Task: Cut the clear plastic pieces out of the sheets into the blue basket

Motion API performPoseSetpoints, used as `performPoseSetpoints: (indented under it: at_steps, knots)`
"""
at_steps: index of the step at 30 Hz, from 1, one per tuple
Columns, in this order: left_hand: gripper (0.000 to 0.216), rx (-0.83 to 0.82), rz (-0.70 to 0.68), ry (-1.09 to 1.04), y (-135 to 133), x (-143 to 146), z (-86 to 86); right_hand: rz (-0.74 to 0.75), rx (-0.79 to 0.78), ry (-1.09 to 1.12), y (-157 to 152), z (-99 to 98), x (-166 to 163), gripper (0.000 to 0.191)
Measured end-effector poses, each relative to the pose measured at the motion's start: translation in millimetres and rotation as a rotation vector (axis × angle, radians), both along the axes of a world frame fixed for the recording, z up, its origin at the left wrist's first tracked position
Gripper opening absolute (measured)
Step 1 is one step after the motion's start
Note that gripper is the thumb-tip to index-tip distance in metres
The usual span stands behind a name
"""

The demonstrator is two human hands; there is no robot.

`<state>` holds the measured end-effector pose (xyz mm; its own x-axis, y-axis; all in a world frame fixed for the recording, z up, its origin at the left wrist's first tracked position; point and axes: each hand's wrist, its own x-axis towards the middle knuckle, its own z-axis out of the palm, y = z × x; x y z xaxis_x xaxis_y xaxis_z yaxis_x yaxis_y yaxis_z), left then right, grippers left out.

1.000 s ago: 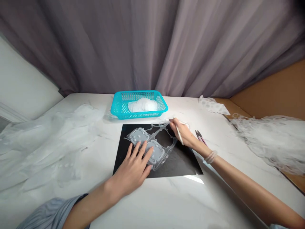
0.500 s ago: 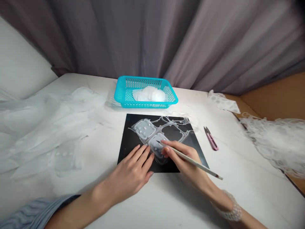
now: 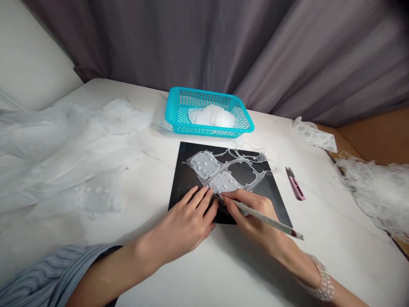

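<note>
A sheet of clear film [image 3: 223, 166] with pale grey, rounded-square shapes lies on a black board [image 3: 277, 200]. Two of its shapes are filled in, while beside them are cut-out openings with thin loose edges. My left hand [image 3: 188, 219] rests with fingers stretched out on the board and the film's lower left edge. In my right hand [image 3: 258, 217] is a slim white pen-shaped tool [image 3: 271, 221] with a dark pointed tip, held in a writing grip. Its tip touches down near my left fingertips, by the lower filled shape; whether it is a blade or a pencil I cannot tell.
Behind the board stands a blue basket [image 3: 174, 113] holding white pieces [image 3: 214, 116]. Pink thread snips [image 3: 296, 185] lie on the right. Heaped film sheets [image 3: 64, 149] cover the left of the white table [image 3: 166, 273]; film scraps [image 3: 377, 192] pile up at the right edge.
The tool's tip has moved from on the lower grey shape down to its lower left edge, close to my left fingers. The view has shifted, so everything sits farther right.
</note>
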<state>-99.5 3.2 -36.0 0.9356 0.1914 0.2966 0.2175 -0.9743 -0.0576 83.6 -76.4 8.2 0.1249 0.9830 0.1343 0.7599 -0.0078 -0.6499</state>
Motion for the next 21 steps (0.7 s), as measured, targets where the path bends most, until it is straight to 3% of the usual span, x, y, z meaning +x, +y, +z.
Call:
performPoseSetpoints:
  at_steps: [5, 13, 17, 21]
  knots:
    - [0.045, -0.019, 0.021, 0.019, -1, 0, 0.7, -0.001, 0.053, -0.111, 1, -6.6, -6, 0.02]
    - [0.044, -0.057, 0.029, 0.073, 0, 0, 2.8, 0.085, 0.151, -0.215, -24, -10.5, -3, 0.015]
    - [0.045, -0.029, 0.011, 0.072, 0, -1, 0.4, 0.147, 0.284, -0.253, -14, -22.7, -1, 0.015]
    - [0.044, -0.04, 0.016, 0.058, 1, -3, 0.5, 0.166, 0.32, -0.253, -5, -30.6, 1, 0.015]
